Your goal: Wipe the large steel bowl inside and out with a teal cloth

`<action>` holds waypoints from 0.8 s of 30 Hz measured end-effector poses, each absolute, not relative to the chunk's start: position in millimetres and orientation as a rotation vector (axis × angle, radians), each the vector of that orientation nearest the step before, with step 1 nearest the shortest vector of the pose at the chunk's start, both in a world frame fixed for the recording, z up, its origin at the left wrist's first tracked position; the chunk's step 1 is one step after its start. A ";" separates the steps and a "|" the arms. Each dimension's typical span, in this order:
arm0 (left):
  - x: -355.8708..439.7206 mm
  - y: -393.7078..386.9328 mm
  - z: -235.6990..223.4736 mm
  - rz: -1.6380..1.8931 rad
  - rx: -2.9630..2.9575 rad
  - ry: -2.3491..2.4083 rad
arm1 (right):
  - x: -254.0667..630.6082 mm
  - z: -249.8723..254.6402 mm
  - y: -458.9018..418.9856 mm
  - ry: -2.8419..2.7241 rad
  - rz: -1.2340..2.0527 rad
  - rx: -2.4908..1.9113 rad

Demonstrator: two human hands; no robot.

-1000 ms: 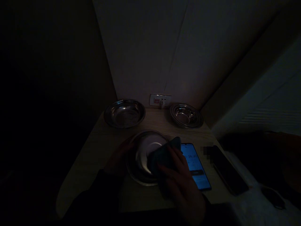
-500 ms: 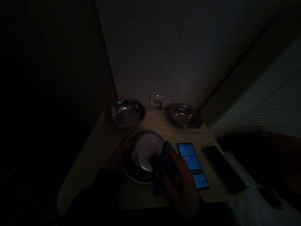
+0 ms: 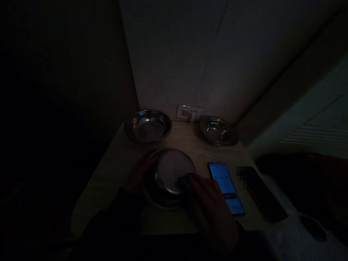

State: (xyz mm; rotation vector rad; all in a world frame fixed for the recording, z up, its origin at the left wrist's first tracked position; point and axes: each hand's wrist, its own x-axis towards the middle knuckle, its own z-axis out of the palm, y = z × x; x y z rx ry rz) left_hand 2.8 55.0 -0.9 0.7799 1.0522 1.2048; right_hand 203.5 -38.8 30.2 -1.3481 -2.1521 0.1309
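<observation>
In dim light, a shiny metal bowl [image 3: 174, 170] is tilted bottom up over the middle of the table. My left hand [image 3: 140, 174] grips its left rim, fingers curled round the edge. A dark bluish cloth [image 3: 185, 182] is bunched in my right hand [image 3: 210, 203], which presses it against the lower right side of the bowl. Most of the cloth is hidden beneath my fingers, and shadow swallows much of my left hand.
A wide metal bowl [image 3: 148, 127] sits at the back left, and a stack of smaller metal bowls [image 3: 219, 132] at the back right. Right of my hand lie a lit phone [image 3: 225, 186] and a dark phone-like slab [image 3: 265, 195]. A wall socket [image 3: 189, 112] holds a plug.
My right hand has shifted with the cloth on the bowl, and less cloth shows now. The bowl has tilted slightly. The whole view has moved a little.
</observation>
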 end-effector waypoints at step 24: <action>9.8 51.5 7.1 1.192 0.944 1.304 | 170.5 35.1 -32.1 -2.225 -0.110 -1.276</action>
